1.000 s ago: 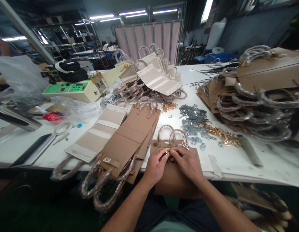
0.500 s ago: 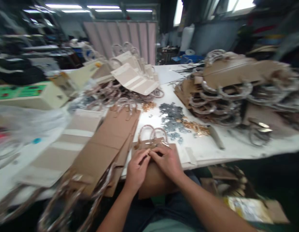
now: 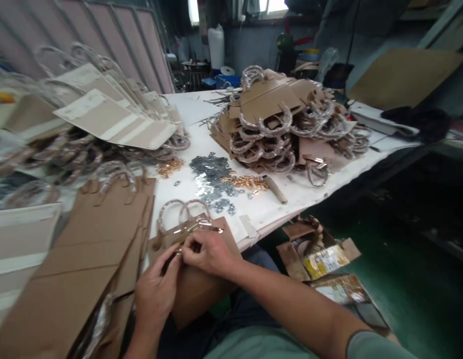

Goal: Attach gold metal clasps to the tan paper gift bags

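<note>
A brown bag panel (image 3: 205, 294) with two plastic-wrapped loop handles (image 3: 171, 205) lies at the table's front edge and hangs over my lap. Above it, my left hand (image 3: 158, 286) pinches a small gold metal piece (image 3: 179, 252) between thumb and fingertips. Closed at the fingertips, my right hand (image 3: 209, 252) meets the left at that same piece. Shiny gold fittings (image 3: 201, 224) show on the panel just beyond my fingers. The exact shape of the pinched piece is partly hidden.
Beyond the panel lie grey metal plates (image 3: 211, 174), gold pieces (image 3: 249, 183) and a tool handle (image 3: 276, 190). Brown panels (image 3: 100, 234) are stacked at left. Handled panels pile up at back left (image 3: 115, 119) and back right (image 3: 272, 99). Open boxes (image 3: 317, 249) stand on the floor.
The view has swung to the right, so everything sits further left. Both hands stay together over the panel, still pinching the small gold piece.
</note>
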Demonstrator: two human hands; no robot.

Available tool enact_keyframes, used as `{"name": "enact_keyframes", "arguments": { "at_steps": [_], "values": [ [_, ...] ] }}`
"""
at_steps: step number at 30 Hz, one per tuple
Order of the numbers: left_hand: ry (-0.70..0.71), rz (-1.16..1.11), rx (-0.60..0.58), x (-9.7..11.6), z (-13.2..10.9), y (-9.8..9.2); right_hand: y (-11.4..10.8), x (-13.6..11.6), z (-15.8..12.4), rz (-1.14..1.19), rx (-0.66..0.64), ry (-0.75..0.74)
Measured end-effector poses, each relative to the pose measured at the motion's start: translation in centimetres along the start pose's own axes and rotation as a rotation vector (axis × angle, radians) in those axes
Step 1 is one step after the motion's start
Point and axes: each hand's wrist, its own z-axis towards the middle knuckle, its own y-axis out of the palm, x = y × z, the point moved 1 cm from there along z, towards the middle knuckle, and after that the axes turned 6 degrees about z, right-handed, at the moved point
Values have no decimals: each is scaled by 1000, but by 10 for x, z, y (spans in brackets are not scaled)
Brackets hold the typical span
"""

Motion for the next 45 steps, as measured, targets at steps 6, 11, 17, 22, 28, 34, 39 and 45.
{"name": "enact_keyframes", "arguments": {
  "at_steps": [6,11,17,22,28,34,39,45],
  "values": [
    [47,-319,-155,-11,-5,-8,0,-5,-9,130,-112,-89],
    [39,-422,-197,-18,-8,-13,-3,-3,-8,125,-239,-28],
    [102,-385,-196,-19,-11,-14,-2,0,-11,147,-268,-72],
    [124,-342,-176,-18,-11,-15,-1,0,-13,195,-300,-129],
    [82,-404,-194,-15,-13,-15,1,3,-17,176,-275,-169],
    [64,-448,-193,-16,-13,-14,4,0,-18,131,-223,-136],
    [68,-508,-179,-13,-14,-14,0,-5,-14,114,-188,-19],
    [81,-511,-179,-13,-15,-14,-5,-9,-11,69,-223,-38]
  ]
}}
